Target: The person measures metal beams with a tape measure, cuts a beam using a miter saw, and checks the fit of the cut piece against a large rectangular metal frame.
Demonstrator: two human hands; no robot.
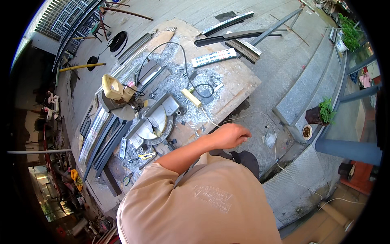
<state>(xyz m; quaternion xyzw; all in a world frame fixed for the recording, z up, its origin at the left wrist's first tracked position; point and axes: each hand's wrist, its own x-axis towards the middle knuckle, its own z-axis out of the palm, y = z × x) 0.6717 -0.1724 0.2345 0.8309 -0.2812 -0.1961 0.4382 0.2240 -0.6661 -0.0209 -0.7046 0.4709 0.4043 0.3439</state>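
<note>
Chip-strewn table [237, 83], left hand [230, 136] near its edge

The left forearm [185, 153] reaches rightward across the shirt [174, 211]. The hand's fingers curl inward; whether they grip anything, I cannot tell. Nearby on the table lies a cream socket block [190, 97], oblong, with a white cord [210, 119]. Farther left sits a mitre saw [144, 131], pale-handled, with a round grey base.
</note>
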